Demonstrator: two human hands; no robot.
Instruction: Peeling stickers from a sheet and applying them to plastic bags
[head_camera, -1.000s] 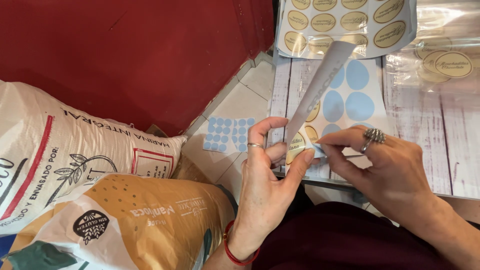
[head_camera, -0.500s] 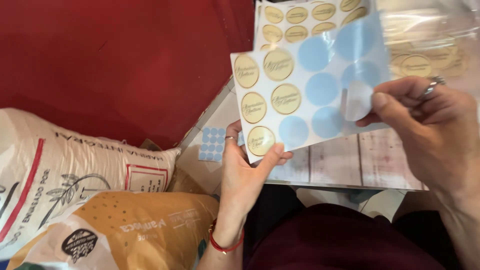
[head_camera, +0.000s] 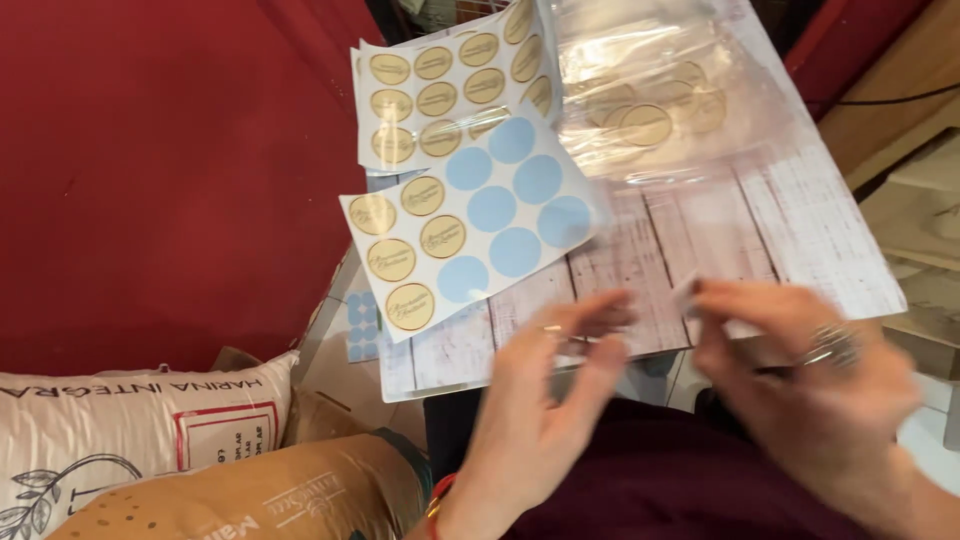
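Note:
A sticker sheet (head_camera: 480, 225) with several gold round labels and several blue bare circles lies flat on the white wood-look table top (head_camera: 780, 230). My left hand (head_camera: 550, 410) hovers just below it, blurred, fingers apart and holding nothing. My right hand (head_camera: 800, 380), with a ring on one finger, is at the table's near edge. Its fingertips pinch a small pale sticker (head_camera: 700, 298), which is too blurred to see well. The two hands are close, fingertips nearly facing each other.
A fuller sheet of gold labels (head_camera: 450, 90) lies at the back, beside clear plastic bags (head_camera: 650, 100) with labels on them. A small sheet of blue dots (head_camera: 362, 325) sits under the table's left edge. A white flour sack (head_camera: 120, 430) and a brown bag (head_camera: 270, 490) lie lower left by a red wall (head_camera: 150, 180).
My left hand has let go of the sticker sheet, which now lies on the table. Both hands have dropped toward the near edge, the right still pinching the peeled sticker.

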